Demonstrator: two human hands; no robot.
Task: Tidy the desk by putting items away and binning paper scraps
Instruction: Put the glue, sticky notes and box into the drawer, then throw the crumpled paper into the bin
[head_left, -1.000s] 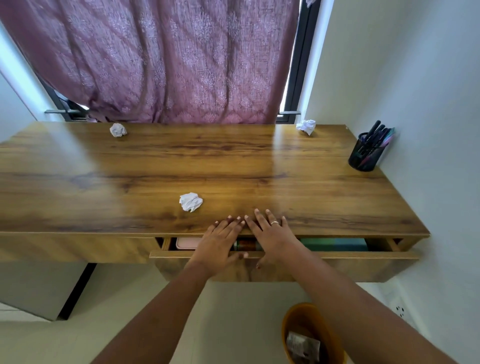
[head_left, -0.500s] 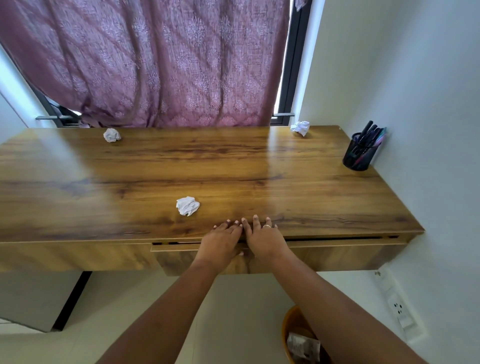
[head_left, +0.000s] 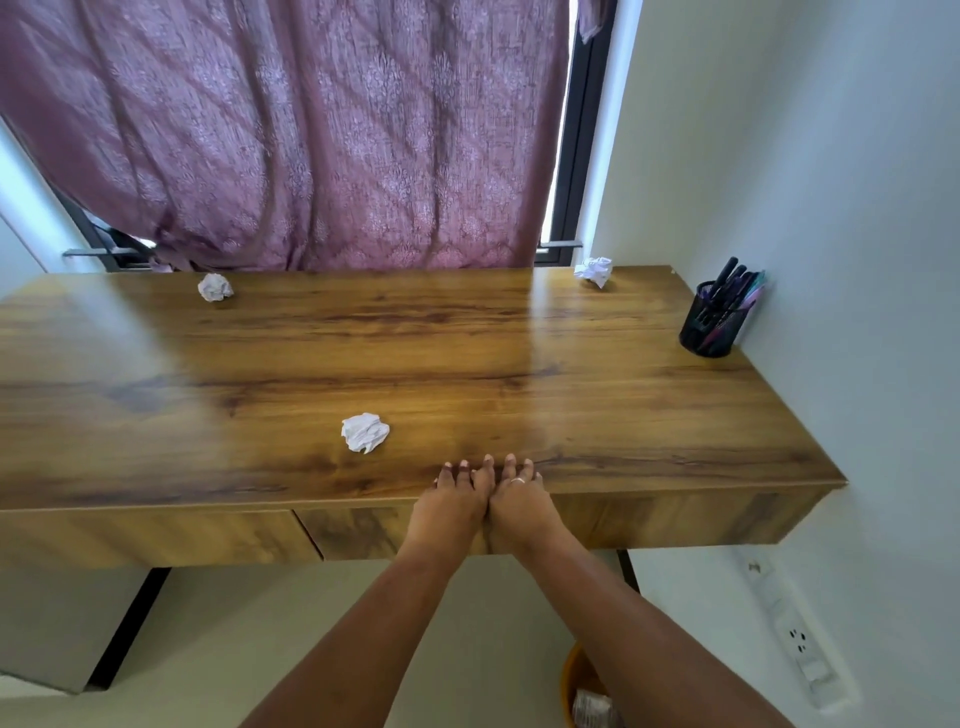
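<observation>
Drawer (head_left: 363, 530) now pushed shut, long axis left-right, left hand (head_left: 451, 508), right hand (head_left: 523, 506) pressing it, grip flat

Three crumpled paper balls (head_left: 364, 432) (head_left: 215, 287) (head_left: 594, 270) on desk (head_left: 467, 353)

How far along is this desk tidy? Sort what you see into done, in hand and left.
Done: the drawer sits flush under the desk, and pens stand in the pen holder. In hand: the left hand and right hand press flat on its front. Left: three paper balls lie on the desk, none yet in the orange bin on the floor.
</observation>
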